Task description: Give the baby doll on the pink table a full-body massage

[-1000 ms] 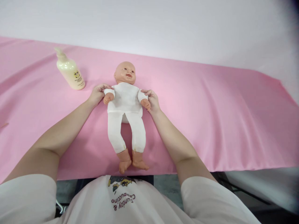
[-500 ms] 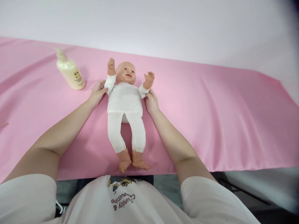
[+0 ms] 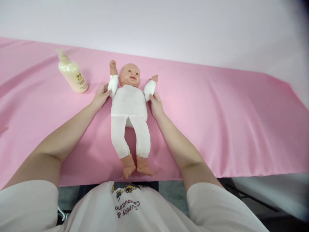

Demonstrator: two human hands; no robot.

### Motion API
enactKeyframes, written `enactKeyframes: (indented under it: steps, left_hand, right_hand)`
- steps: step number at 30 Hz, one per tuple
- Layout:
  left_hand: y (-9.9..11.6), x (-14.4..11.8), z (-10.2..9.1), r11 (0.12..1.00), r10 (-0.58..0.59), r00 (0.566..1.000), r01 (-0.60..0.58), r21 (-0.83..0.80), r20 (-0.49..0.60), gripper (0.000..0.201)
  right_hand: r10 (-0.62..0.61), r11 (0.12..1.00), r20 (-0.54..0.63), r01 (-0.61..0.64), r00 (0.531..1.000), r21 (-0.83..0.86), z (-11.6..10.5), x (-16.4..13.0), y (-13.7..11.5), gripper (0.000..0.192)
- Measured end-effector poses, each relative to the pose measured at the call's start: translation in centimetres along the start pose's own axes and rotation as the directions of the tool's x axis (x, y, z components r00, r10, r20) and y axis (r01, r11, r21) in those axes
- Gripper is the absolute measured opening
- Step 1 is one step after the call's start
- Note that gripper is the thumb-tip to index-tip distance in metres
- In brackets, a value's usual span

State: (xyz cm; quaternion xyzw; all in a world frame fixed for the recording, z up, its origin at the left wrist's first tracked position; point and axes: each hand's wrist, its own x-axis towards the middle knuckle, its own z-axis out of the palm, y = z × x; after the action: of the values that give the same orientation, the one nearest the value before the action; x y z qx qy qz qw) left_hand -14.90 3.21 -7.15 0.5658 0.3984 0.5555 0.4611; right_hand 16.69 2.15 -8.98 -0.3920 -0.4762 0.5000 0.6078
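white-clad doll (image 3: pixel 129 106) on pink cloth (image 3: pixel 217 122); left hand (image 3: pixel 101 96) and right hand (image 3: pixel 156 104) fingers grasping its upper arms.

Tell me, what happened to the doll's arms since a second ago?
The doll had its arms folded down on its chest; now both are lifted up beside its head. The left hand and right hand slid from the forearms to the upper sleeves and keep touching them. The doll's legs, the lotion bottle and the pink cloth stayed put.
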Motion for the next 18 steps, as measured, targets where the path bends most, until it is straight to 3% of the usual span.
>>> enactKeyframes:
  steps: [8,14,18]
  left_hand:
    - [0.6,-0.2,0.1,0.999,0.027,0.999,-0.027,0.016,0.034,0.060]
    - [1.5,-0.8,0.3,0.998,-0.016,0.999,0.018,-0.058,0.042,0.037]
    - [2.2,-1.1,0.8,0.996,-0.041,0.999,0.043,-0.082,0.022,0.033]
  right_hand:
    - [-0.028,0.999,0.023,0.028,0.999,0.015,0.9,-0.5,-1.4,0.041]
    - [-0.008,1.000,0.029,0.008,1.000,0.029,0.7,-0.4,-1.2,0.022]
    - [0.024,1.000,0.038,-0.025,0.999,0.017,0.3,-0.5,-1.2,0.020]
